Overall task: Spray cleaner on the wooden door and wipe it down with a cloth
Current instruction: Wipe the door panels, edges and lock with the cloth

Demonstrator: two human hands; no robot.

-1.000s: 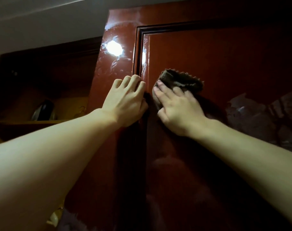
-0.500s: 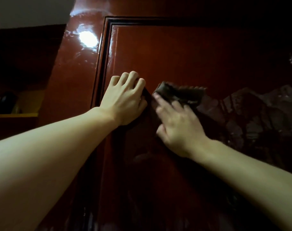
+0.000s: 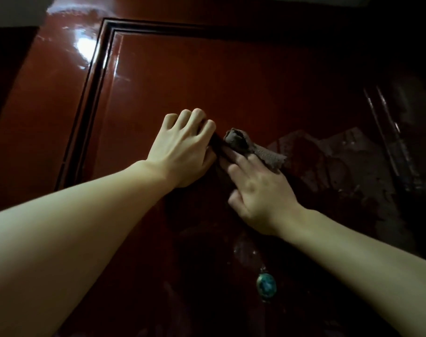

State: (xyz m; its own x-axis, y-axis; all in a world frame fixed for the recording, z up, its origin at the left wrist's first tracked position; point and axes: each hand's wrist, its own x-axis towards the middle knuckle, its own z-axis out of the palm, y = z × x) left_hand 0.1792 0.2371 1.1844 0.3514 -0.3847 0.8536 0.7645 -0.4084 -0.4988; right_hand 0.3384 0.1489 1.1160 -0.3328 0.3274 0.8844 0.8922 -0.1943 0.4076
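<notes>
A glossy reddish-brown wooden door [image 3: 207,76] fills the view, with a raised dark moulding framing its inner panel. A brown cloth [image 3: 246,145] with a pinked edge is pressed against the panel. My right hand [image 3: 258,190] lies flat over the cloth, fingers on its lower part, holding it to the wood. My left hand [image 3: 182,149] rests on the door just left of the cloth, fingers curled and touching the cloth's left end. No spray bottle is in view.
A small round teal-blue fitting [image 3: 266,285] sits lower on the door. Dull smeared patches [image 3: 328,161] mark the panel to the right. A bright light reflection [image 3: 85,45] shines on the upper left stile. A dark opening lies at the far left.
Both hands and the cloth have shifted right, away from the left moulding toward the panel's middle. The view has dropped, and the teal fitting has come into sight.
</notes>
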